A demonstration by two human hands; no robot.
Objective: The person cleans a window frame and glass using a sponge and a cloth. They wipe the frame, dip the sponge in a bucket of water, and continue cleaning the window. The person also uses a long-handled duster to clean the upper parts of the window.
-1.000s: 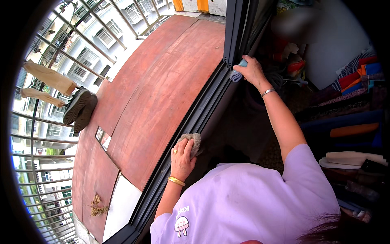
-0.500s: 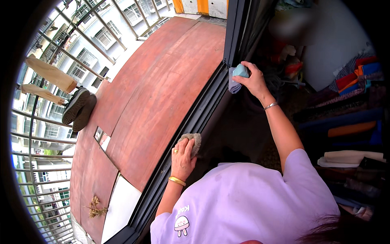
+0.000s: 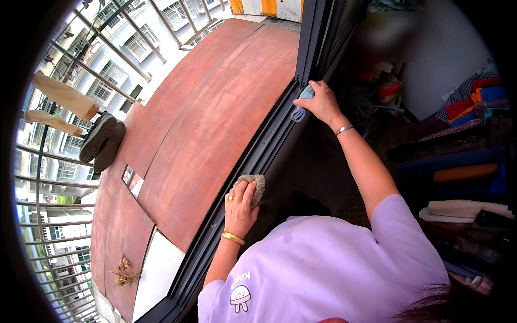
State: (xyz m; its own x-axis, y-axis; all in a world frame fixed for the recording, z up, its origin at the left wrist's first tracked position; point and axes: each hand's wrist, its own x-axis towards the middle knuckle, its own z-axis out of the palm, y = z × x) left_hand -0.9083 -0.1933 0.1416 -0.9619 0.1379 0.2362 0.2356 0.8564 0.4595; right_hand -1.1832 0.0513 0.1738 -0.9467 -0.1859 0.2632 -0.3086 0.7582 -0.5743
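My right hand [image 3: 325, 103] grips a small light-blue handled cleaning tool [image 3: 307, 93] with a soft grey, folded-looking pad [image 3: 298, 114] under it. This tool is at the far end of the dark window track [image 3: 267, 141], by the corner with the upright frame. Nearer to me, my left hand [image 3: 240, 212] curls its fingers over a grey-brown fuzzy rag [image 3: 258, 188] at the inner edge of the same track. The palm hides part of the rag.
Beyond the track lies a reddish-brown board ledge [image 3: 199, 134] with a gap in it. Metal bars [image 3: 59, 185] enclose it, and dark shoes [image 3: 106, 141] hang at the left. A dried plant [image 3: 126, 273] lies on the ledge. Folded cloths [image 3: 468, 209] are stacked at the right.
My right hand has moved a little left with the blue-handled tool, bringing its pad over the track's corner. My left hand stays on the rag, nearly still.
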